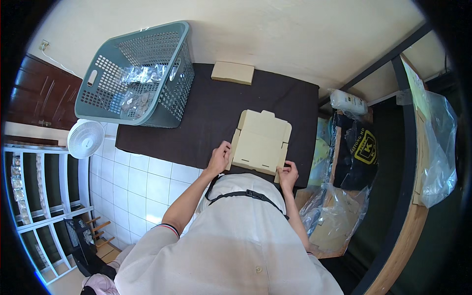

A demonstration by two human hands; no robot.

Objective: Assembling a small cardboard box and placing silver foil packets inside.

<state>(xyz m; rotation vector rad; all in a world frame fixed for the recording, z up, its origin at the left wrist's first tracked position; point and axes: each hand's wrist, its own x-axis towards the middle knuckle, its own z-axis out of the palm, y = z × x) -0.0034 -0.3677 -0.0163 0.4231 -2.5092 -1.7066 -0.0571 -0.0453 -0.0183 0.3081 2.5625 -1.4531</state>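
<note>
A light brown cardboard box (261,137), opened out with its flaps and slots showing, lies on the dark cloth-covered table (206,108) in front of me. At its near left corner my left hand (221,158) has its fingers closed on the side flap. My right hand (288,176) pinches the near right corner flap between thumb and fingers. The lid part with its tab points away from me. Toward the table's far edge, by the wall, lies a flat closed cardboard box (232,73), apart from both hands.
A grey-green perforated basket (169,93) holding clear plastic packets (140,73) stands at the table's left end. A white fan (86,139) is beyond it on the left. To the right are plastic-wrapped goods (339,216), a white roll (348,102) and a dark-framed shelf (410,147).
</note>
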